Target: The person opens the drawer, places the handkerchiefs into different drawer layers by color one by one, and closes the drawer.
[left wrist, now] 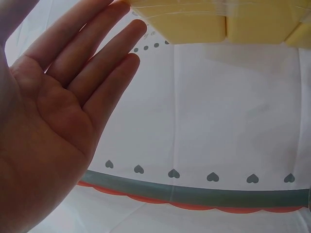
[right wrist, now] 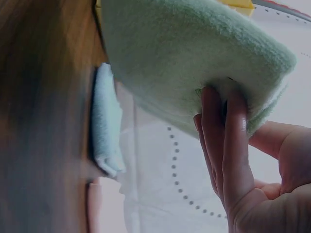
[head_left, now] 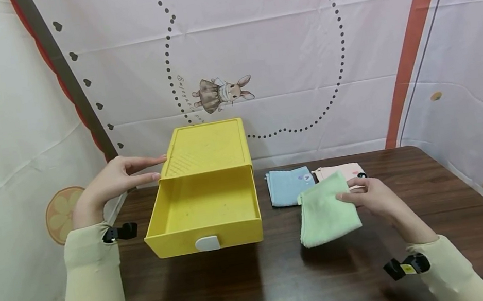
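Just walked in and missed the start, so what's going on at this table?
A person sits at a dark wooden table. Their right hand grips a folded green towel, lifted off the table. Their left hand, fingers straight, touches the side of a yellow drawer box whose drawer is pulled open and looks empty. A folded blue towel and a pink towel lie on the table behind the green one.
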The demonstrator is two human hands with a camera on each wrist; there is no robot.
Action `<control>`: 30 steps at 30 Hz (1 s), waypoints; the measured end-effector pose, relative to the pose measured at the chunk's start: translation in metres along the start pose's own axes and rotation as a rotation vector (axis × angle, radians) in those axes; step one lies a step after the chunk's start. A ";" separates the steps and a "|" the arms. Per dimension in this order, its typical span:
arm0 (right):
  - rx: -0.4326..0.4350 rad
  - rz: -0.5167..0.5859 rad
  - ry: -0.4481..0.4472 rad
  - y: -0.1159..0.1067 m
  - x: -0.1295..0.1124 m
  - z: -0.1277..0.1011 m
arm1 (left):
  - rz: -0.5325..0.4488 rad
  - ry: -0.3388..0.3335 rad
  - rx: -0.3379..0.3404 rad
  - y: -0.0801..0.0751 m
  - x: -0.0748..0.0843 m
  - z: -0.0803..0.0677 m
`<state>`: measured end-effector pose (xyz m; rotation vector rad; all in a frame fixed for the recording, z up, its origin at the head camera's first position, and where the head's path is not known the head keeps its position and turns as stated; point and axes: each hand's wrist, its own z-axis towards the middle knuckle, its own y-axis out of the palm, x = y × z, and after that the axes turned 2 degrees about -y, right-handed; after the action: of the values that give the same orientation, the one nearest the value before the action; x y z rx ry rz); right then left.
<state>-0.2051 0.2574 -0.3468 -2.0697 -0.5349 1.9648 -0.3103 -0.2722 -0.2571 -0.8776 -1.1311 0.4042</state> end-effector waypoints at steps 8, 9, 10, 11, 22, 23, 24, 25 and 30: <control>0.021 -0.013 -0.020 -0.006 -0.017 -0.006 | 0.002 0.002 0.003 0.000 0.000 0.001; 0.018 -0.007 -0.024 -0.006 -0.019 -0.007 | 0.004 0.002 0.004 0.000 0.000 0.001; 0.016 -0.005 -0.029 -0.006 -0.021 -0.007 | 0.003 0.001 0.004 0.000 0.000 0.001; 0.013 -0.003 -0.034 -0.007 -0.023 -0.008 | 0.004 0.001 0.005 0.000 0.000 0.001; -0.001 -0.009 -0.093 -0.011 -0.042 -0.016 | 0.010 -0.004 0.009 0.001 -0.001 0.000; -0.005 0.001 -0.096 -0.011 -0.044 -0.016 | 0.011 -0.004 0.009 0.001 -0.001 0.000; -0.010 0.015 -0.098 -0.011 -0.045 -0.017 | 0.010 -0.001 0.009 0.000 -0.001 0.000; -0.013 0.028 -0.102 -0.011 -0.047 -0.017 | 0.010 0.001 0.008 0.000 -0.001 0.000; -0.029 0.080 -0.127 -0.011 -0.053 -0.020 | 0.014 0.010 0.007 0.000 -0.001 0.001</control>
<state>-0.1883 0.2471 -0.2926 -2.0221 -0.5153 2.1579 -0.3116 -0.2728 -0.2577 -0.8803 -1.1147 0.4148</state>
